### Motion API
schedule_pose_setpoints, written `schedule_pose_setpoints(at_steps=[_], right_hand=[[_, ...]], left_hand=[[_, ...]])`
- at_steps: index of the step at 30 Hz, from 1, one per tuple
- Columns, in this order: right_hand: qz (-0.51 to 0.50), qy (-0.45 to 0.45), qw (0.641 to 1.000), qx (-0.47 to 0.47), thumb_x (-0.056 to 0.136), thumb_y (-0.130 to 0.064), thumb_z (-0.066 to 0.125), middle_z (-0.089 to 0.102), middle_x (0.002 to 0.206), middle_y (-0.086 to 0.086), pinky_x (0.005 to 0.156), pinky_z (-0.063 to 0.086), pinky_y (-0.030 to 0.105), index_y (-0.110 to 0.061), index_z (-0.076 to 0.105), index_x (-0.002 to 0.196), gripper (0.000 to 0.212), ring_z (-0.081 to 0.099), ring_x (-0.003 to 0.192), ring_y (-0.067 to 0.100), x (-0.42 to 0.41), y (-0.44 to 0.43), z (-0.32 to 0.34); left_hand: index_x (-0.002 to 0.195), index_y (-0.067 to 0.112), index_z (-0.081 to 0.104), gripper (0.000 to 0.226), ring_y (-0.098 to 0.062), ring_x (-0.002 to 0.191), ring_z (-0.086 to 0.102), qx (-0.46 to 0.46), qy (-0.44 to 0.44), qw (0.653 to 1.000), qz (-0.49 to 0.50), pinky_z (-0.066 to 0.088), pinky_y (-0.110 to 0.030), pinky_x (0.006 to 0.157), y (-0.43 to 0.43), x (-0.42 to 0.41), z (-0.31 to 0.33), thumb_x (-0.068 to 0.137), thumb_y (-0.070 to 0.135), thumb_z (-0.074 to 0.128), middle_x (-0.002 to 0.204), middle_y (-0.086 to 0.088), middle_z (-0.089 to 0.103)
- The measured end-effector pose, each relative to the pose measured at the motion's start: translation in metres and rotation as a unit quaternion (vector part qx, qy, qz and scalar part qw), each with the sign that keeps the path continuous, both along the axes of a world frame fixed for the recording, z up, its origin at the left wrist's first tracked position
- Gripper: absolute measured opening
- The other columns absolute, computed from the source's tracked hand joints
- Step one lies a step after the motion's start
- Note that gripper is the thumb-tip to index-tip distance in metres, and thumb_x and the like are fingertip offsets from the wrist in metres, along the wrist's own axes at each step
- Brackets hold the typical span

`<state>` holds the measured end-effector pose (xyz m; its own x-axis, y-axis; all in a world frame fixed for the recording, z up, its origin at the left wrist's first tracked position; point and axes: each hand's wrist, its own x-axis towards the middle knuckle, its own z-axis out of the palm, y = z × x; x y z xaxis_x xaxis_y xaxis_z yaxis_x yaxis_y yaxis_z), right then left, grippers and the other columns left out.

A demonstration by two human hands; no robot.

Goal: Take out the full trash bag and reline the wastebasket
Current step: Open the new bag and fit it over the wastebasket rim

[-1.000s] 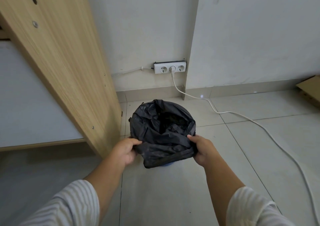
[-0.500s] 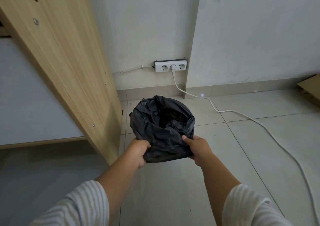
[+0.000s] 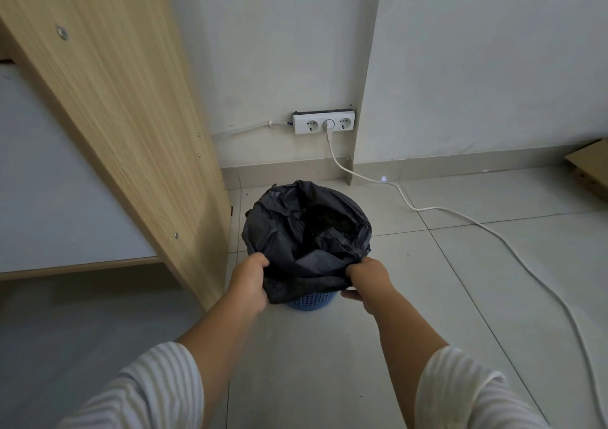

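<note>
A black trash bag [image 3: 306, 231] lines a small blue perforated wastebasket [image 3: 312, 301] on the tiled floor, its mouth spread open over the rim. Only the basket's lower front shows below the bag's folded edge. My left hand [image 3: 250, 284] grips the near left part of the bag's edge. My right hand [image 3: 368, 280] grips the near right part. The bag's inside is dark and crumpled; I cannot tell what it holds.
A wooden desk side panel [image 3: 131, 116] stands just left of the basket. A white power strip [image 3: 324, 123] is on the wall behind, and its white cable [image 3: 460, 214] trails across the floor to the right. Cardboard [image 3: 589, 165] lies at far right.
Both hands have shifted along the bag's near edge, and the blue basket bottom shows again below the bag. The bag's mouth looks wider open.
</note>
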<state>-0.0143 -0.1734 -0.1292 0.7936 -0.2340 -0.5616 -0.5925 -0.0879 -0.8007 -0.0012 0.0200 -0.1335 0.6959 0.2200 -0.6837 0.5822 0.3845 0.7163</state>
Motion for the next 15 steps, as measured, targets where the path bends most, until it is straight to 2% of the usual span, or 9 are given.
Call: schedule_pose_setpoints(at_steps=[1, 3, 6, 7, 8, 9, 11, 13, 15], right_hand=[[-0.050, -0.005, 0.997, 0.066, 0.088, 0.005, 0.047, 0.056, 0.099, 0.014, 0.074, 0.058, 0.041, -0.003, 0.057, 0.111, 0.027, 0.059, 0.082, 0.029, 0.002, 0.001, 0.001], [-0.140, 0.003, 0.976, 0.165, 0.087, 0.012, 0.039, 0.056, 0.098, 0.016, 0.070, 0.056, 0.045, -0.001, 0.054, 0.115, 0.034, 0.058, 0.085, 0.035, 0.002, 0.001, 0.003], [-0.191, 0.030, 0.959, 0.209, 0.088, 0.010, 0.030, 0.055, 0.096, 0.015, 0.062, 0.052, 0.042, -0.007, 0.052, 0.113, 0.037, 0.055, 0.083, 0.035, 0.004, -0.004, -0.003], [-0.174, 0.039, 0.965, 0.190, 0.090, 0.006, 0.030, 0.056, 0.101, 0.015, 0.062, 0.052, 0.042, -0.010, 0.052, 0.115, 0.036, 0.056, 0.086, 0.035, 0.005, -0.004, -0.006], [-0.130, 0.039, 0.982, 0.130, 0.092, 0.002, 0.034, 0.057, 0.108, 0.016, 0.065, 0.054, 0.044, -0.011, 0.051, 0.118, 0.033, 0.057, 0.091, 0.037, 0.005, -0.005, -0.008], [-0.053, 0.034, 0.998, 0.025, 0.091, 0.000, 0.043, 0.056, 0.115, 0.017, 0.072, 0.055, 0.047, -0.010, 0.049, 0.122, 0.033, 0.057, 0.098, 0.038, 0.005, -0.004, -0.009], [0.104, 0.035, 0.981, -0.162, 0.083, 0.004, 0.058, 0.054, 0.123, 0.018, 0.089, 0.053, 0.050, -0.005, 0.045, 0.128, 0.047, 0.057, 0.108, 0.040, 0.004, -0.006, -0.015], [0.151, 0.054, 0.972, -0.173, 0.082, 0.005, 0.058, 0.056, 0.118, 0.018, 0.088, 0.054, 0.045, -0.002, 0.049, 0.121, 0.040, 0.060, 0.105, 0.037, 0.000, -0.006, -0.013], [0.122, 0.052, 0.985, -0.115, 0.084, 0.003, 0.054, 0.057, 0.106, 0.016, 0.078, 0.055, 0.037, -0.003, 0.052, 0.105, 0.022, 0.060, 0.091, 0.029, -0.006, -0.007, -0.006]], left_hand=[[0.118, 0.008, 0.057, 0.030, -0.035, 0.105, 0.061, -0.033, -0.018, 0.999, 0.011, 0.048, -0.055, 0.096, -0.002, 0.000, 0.002, 0.088, 0.012, 0.052, 0.112, -0.015, 0.063], [0.123, 0.007, 0.057, 0.036, -0.033, 0.107, 0.062, -0.055, -0.032, 0.998, 0.004, 0.048, -0.053, 0.098, -0.006, 0.000, 0.002, 0.089, 0.018, 0.061, 0.117, -0.015, 0.064], [0.127, 0.000, 0.056, 0.042, -0.033, 0.109, 0.062, -0.032, -0.029, 0.999, -0.031, 0.048, -0.049, 0.099, -0.008, -0.003, -0.002, 0.089, 0.016, 0.065, 0.122, -0.017, 0.064], [0.126, -0.001, 0.056, 0.041, -0.032, 0.109, 0.062, -0.020, -0.028, 0.999, -0.041, 0.049, -0.046, 0.098, -0.007, -0.004, -0.004, 0.090, 0.016, 0.065, 0.121, -0.017, 0.064], [0.125, -0.001, 0.056, 0.040, -0.032, 0.108, 0.062, -0.008, -0.026, 0.998, -0.051, 0.049, -0.043, 0.095, -0.006, -0.004, -0.004, 0.090, 0.016, 0.064, 0.120, -0.016, 0.064], [0.124, -0.001, 0.056, 0.039, -0.031, 0.105, 0.062, 0.000, -0.028, 0.998, -0.057, 0.050, -0.042, 0.093, -0.004, -0.004, -0.006, 0.090, 0.017, 0.064, 0.120, -0.016, 0.064], [0.123, -0.001, 0.056, 0.038, -0.031, 0.103, 0.063, 0.000, -0.029, 0.998, -0.052, 0.051, -0.042, 0.091, -0.002, -0.001, -0.007, 0.091, 0.018, 0.064, 0.122, -0.018, 0.063], [0.125, -0.001, 0.055, 0.038, -0.034, 0.109, 0.061, -0.017, -0.021, 0.999, -0.033, 0.050, -0.045, 0.091, 0.000, 0.000, -0.005, 0.092, 0.017, 0.062, 0.125, -0.019, 0.061], [0.128, 0.001, 0.052, 0.038, -0.035, 0.113, 0.059, -0.020, -0.022, 0.999, -0.023, 0.050, -0.045, 0.087, 0.002, 0.002, -0.004, 0.093, 0.016, 0.059, 0.127, -0.021, 0.060]])
